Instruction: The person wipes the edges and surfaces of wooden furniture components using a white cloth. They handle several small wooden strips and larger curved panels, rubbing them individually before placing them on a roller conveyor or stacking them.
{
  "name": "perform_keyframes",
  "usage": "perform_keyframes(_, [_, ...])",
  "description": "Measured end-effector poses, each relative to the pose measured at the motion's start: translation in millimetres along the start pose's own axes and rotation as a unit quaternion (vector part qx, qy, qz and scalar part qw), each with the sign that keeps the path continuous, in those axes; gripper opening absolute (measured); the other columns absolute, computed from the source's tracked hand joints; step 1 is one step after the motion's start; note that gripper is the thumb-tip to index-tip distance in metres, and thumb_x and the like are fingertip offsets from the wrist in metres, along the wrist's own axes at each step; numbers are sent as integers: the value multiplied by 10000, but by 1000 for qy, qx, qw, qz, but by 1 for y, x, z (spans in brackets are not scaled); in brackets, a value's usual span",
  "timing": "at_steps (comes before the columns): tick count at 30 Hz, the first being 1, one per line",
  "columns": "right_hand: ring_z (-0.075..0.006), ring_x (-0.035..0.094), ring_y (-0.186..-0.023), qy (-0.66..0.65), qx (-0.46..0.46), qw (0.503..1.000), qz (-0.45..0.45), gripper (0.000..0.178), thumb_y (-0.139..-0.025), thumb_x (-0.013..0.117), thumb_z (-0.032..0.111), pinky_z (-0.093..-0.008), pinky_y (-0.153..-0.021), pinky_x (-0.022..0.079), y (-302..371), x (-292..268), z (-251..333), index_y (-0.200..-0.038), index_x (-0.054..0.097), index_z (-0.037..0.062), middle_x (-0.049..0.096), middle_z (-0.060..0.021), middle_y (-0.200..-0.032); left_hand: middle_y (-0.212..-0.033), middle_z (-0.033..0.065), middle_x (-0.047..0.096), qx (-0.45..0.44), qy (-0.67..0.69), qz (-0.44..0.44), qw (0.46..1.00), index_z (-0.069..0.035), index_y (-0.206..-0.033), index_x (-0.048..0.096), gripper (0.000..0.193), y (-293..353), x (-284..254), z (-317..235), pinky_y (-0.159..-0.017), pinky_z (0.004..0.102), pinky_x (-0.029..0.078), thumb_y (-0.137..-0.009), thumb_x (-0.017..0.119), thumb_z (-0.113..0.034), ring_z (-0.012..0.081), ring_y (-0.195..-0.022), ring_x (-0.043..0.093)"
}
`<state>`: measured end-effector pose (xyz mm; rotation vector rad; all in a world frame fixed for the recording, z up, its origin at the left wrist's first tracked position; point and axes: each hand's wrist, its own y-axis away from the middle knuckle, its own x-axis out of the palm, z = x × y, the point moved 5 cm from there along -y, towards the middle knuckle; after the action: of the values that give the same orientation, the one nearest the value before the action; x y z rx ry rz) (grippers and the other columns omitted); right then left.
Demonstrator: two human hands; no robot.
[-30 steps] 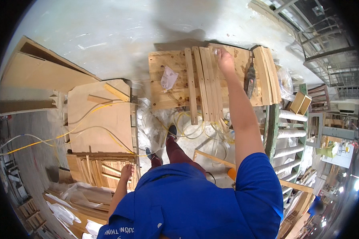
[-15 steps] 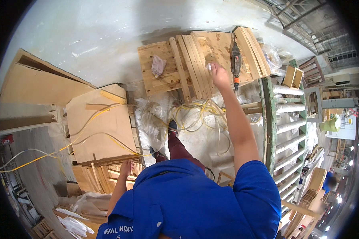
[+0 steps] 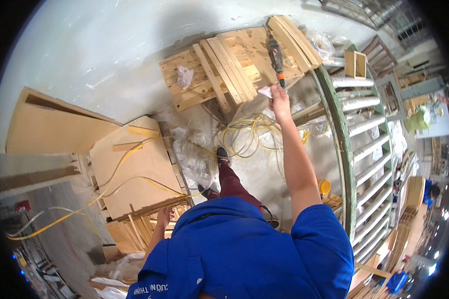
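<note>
My right hand (image 3: pixel 279 98) reaches forward, its fingers pinched on a small pale scrap (image 3: pixel 265 91) that could be paper or cloth. It is at the front edge of a plywood table (image 3: pixel 184 101), right beside the orange-collared end of a dark power tool (image 3: pixel 275 56). Several narrow wooden slats (image 3: pixel 229 70) lie side by side on the plywood, left of that hand. Further left on the table rests a crumpled pinkish-white scrap (image 3: pixel 185 77). My left hand (image 3: pixel 165 216) hangs low at my side, empty with fingers apart, near a stack of wood pieces (image 3: pixel 134 230).
A green-framed roller conveyor (image 3: pixel 341 159) runs along my right. Yellow hose (image 3: pixel 254 130) coils on the floor before my feet and crosses a brown board (image 3: pixel 134 174) at left. Longer boards (image 3: pixel 295 44) lie at the table's right end. An orange-yellow round object (image 3: pixel 325 187) sits near the conveyor.
My right hand has moved from above the slats toward the table's front edge, near the tool, still pinching the pale scrap. The whole view has turned slightly. My left hand stays low.
</note>
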<state>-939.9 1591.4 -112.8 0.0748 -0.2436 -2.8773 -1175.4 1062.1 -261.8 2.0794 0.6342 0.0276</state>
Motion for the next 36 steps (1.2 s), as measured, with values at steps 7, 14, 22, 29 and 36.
perform_keyframes(7, [-100, 328, -463, -576, 217, 774, 146, 277, -909, 345, 236, -251, -444, 280, 113, 20, -78, -948, 539, 42, 382, 25, -580, -905, 87, 600, 169, -95, 166, 967, -2, -1102, 512, 339, -24, 81, -76, -655, 281, 479, -866, 555, -242, 154, -746, 572])
perform_keyframes(14, [-115, 487, -723, -363, 253, 894, 76, 295, -919, 414, 274, -291, -645, 391, 167, 55, -97, -1020, 604, 73, 590, -2, -873, -1024, 80, 562, 323, -61, 269, 905, -27, -1175, 466, 386, 18, 205, -236, -764, 283, 458, -848, 585, -192, 155, -848, 548])
perform_keyframes(22, [-120, 541, -817, -286, 195, 926, 152, 311, -891, 504, 208, -242, -680, 413, 110, 48, -63, -1175, 530, 83, 583, -9, -954, -937, 48, 596, 316, 44, 245, 915, -28, -1043, 526, 179, 11, 230, -289, -743, 267, 459, -879, 539, -99, 124, -835, 562])
perform_keyframes(29, [-123, 538, -856, -331, 133, 926, 124, 410, -846, 543, 128, -274, -719, 408, 30, 48, -73, -1246, 464, 95, 573, 9, -1052, -915, 52, 604, 336, 145, 187, 912, -65, -1138, 460, 283, 17, 206, -311, -710, 252, 463, -868, 544, -46, 110, -822, 564])
perform_keyframes(36, [-93, 565, -815, -219, 4, 975, 37, 382, -813, 622, 109, -236, -710, 447, 13, 50, -74, -1174, 542, 16, 637, -38, -948, -910, 65, 596, 315, 157, 127, 927, -74, -1130, 473, 252, 1, 145, -282, -687, 266, 477, -884, 526, -77, 131, -810, 565])
